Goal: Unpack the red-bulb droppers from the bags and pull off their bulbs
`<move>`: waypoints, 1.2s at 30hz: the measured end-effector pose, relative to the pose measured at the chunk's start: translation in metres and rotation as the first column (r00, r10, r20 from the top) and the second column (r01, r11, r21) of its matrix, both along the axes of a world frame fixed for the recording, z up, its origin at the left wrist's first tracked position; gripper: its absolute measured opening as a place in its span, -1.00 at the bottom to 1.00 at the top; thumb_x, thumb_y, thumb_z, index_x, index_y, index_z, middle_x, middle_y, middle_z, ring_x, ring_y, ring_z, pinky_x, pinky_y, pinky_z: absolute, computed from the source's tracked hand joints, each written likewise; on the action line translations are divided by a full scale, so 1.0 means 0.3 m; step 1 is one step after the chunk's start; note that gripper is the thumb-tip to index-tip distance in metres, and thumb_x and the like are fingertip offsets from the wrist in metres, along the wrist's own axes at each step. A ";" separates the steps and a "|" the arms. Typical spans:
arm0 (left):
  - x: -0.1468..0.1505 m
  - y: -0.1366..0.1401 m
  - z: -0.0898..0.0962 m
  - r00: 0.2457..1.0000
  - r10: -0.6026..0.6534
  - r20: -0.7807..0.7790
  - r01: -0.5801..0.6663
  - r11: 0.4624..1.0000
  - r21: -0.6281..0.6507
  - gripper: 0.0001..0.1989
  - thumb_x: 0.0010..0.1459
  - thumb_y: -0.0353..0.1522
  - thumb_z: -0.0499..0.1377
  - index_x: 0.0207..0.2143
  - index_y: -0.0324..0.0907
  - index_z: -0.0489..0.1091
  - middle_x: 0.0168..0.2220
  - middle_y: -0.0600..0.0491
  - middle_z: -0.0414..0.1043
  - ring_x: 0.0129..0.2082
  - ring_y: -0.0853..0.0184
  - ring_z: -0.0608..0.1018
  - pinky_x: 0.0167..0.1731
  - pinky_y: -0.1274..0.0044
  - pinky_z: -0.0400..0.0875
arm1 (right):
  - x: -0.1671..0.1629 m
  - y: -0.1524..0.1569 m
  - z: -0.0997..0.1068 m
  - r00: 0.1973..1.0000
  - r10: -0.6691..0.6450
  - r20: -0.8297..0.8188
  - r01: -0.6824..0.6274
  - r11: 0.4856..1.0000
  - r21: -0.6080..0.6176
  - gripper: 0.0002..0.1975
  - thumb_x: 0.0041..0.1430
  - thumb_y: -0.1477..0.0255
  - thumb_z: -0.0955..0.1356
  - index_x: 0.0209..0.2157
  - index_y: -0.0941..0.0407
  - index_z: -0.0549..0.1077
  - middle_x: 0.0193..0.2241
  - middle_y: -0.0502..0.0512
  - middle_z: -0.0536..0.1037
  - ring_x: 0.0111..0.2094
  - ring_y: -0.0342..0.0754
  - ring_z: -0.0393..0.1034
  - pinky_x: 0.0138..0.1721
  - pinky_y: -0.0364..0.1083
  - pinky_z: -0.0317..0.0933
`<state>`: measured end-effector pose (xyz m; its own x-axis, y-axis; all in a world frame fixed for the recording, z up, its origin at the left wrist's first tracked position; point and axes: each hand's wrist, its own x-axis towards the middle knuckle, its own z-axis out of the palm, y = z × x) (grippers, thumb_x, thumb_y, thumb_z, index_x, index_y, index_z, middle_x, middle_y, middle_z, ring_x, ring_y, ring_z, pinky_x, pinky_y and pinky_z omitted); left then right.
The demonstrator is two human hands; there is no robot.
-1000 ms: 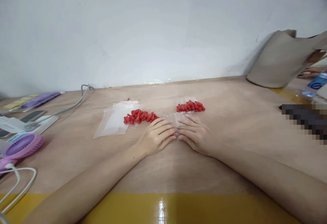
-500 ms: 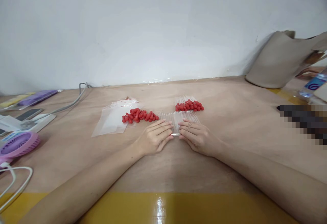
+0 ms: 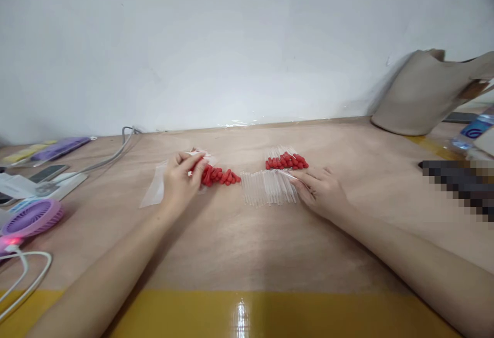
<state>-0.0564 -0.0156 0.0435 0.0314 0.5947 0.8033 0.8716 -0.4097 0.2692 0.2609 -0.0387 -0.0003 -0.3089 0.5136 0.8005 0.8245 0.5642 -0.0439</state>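
Note:
My left hand [image 3: 181,178] reaches into the left end of a pile of red rubber bulbs [image 3: 222,175], thumb and fingertips closed around a bulb there. In my right hand [image 3: 318,190], thumb and forefinger pinch a thin clear tube [image 3: 287,174], its end pointing left. Just beside and under that hand lies a row of clear tubes [image 3: 266,189] side by side on the table. Behind the row, a group of clear tubes with red bulbs on their near ends [image 3: 286,161] lies together. Clear plastic bags [image 3: 153,189] are partly hidden behind my left hand.
On the left are a purple fan [image 3: 33,218], a white cable [image 3: 48,266], a grey cable [image 3: 104,160] and a phone [image 3: 49,173]. A beige bag [image 3: 412,96], a water bottle [image 3: 473,129] and a dark pixelated object [image 3: 455,181] are on the right. A wall [image 3: 247,45] closes the back.
My hands have moved apart from the row of tubes. The left has gone to the red bulbs; the right has shifted right and now pinches one tube.

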 end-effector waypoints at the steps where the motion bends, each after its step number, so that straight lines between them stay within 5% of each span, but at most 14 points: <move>1: -0.028 0.022 0.012 0.997 0.073 0.027 -0.068 0.988 -0.139 -0.73 0.08 -0.20 0.11 -0.23 -0.13 0.47 -0.47 0.06 0.34 -0.42 0.35 0.44 -0.40 0.53 0.34 | -0.005 0.005 -0.005 1.000 -0.026 -0.001 0.026 1.000 -0.014 -0.81 0.18 0.43 0.25 -0.25 0.12 0.47 -0.46 0.05 0.53 -0.43 -0.13 0.37 -0.37 -0.10 0.02; 5: -0.105 0.085 0.019 0.951 0.303 0.061 -0.231 0.830 -0.507 -0.69 -0.03 -0.14 0.14 -0.33 -0.15 0.46 -0.55 0.11 0.39 -0.57 0.36 0.45 -0.50 0.56 0.30 | -0.026 0.017 -0.019 0.996 -0.094 -0.012 0.092 0.991 -0.099 -0.78 0.16 0.47 0.21 -0.22 0.16 0.43 -0.44 0.07 0.52 -0.41 -0.11 0.37 -0.33 -0.11 0.00; 11: -0.101 0.099 -0.006 0.953 0.285 0.103 -0.164 0.771 -0.615 -0.68 -0.06 -0.12 0.13 -0.38 -0.18 0.40 -0.49 0.08 0.47 -0.62 0.35 0.49 -0.52 0.57 0.33 | -0.045 0.021 -0.025 0.987 -0.157 -0.018 0.153 0.977 -0.146 -0.85 0.12 0.49 0.21 -0.38 0.16 0.41 -0.48 0.04 0.50 -0.44 -0.12 0.35 -0.35 -0.13 -0.04; 16: -0.101 0.097 0.004 0.951 0.294 0.098 -0.180 0.782 -0.597 -0.65 -0.01 -0.08 0.06 -0.39 -0.17 0.40 -0.63 0.12 0.42 -0.63 0.33 0.49 -0.48 0.55 0.32 | -0.048 0.025 -0.037 0.992 -0.125 -0.034 0.121 0.987 -0.110 -0.84 0.11 0.47 0.24 -0.41 0.13 0.44 -0.50 0.03 0.49 -0.45 -0.13 0.34 -0.34 -0.12 -0.03; 24: -0.081 0.073 0.019 0.947 0.321 0.003 -0.299 0.885 -0.358 -0.63 0.05 -0.08 0.02 -0.37 -0.15 0.43 -0.57 0.11 0.37 -0.60 0.38 0.41 -0.57 0.58 0.18 | -0.059 0.019 -0.050 0.998 -0.003 0.055 0.009 0.992 -0.124 -0.76 0.10 0.28 0.29 -0.31 0.13 0.47 -0.43 0.07 0.48 -0.36 -0.08 0.34 -0.21 -0.06 0.00; 30: 0.069 0.014 0.029 0.997 -0.038 -0.074 0.019 0.971 -0.237 -0.75 0.07 -0.21 0.07 -0.37 -0.18 0.42 -0.46 0.08 0.37 -0.54 0.42 0.41 -0.47 0.58 0.28 | -0.062 0.005 -0.027 0.996 0.058 0.068 -0.047 0.987 -0.154 -0.63 0.06 0.11 0.29 -0.30 0.12 0.48 -0.38 0.09 0.45 -0.32 -0.05 0.28 -0.22 -0.03 -0.01; 36: 0.290 0.064 0.012 0.898 -0.369 -0.242 0.228 0.857 -0.462 -0.82 0.06 -0.26 0.11 -0.40 -0.18 0.42 -0.40 0.04 0.38 -0.39 0.33 0.44 -0.37 0.52 0.32 | -0.024 0.013 -0.023 0.999 0.032 -0.025 -0.034 0.995 -0.095 -0.75 0.09 0.22 0.30 -0.34 0.10 0.50 -0.43 0.05 0.45 -0.36 -0.10 0.26 -0.24 -0.05 -0.04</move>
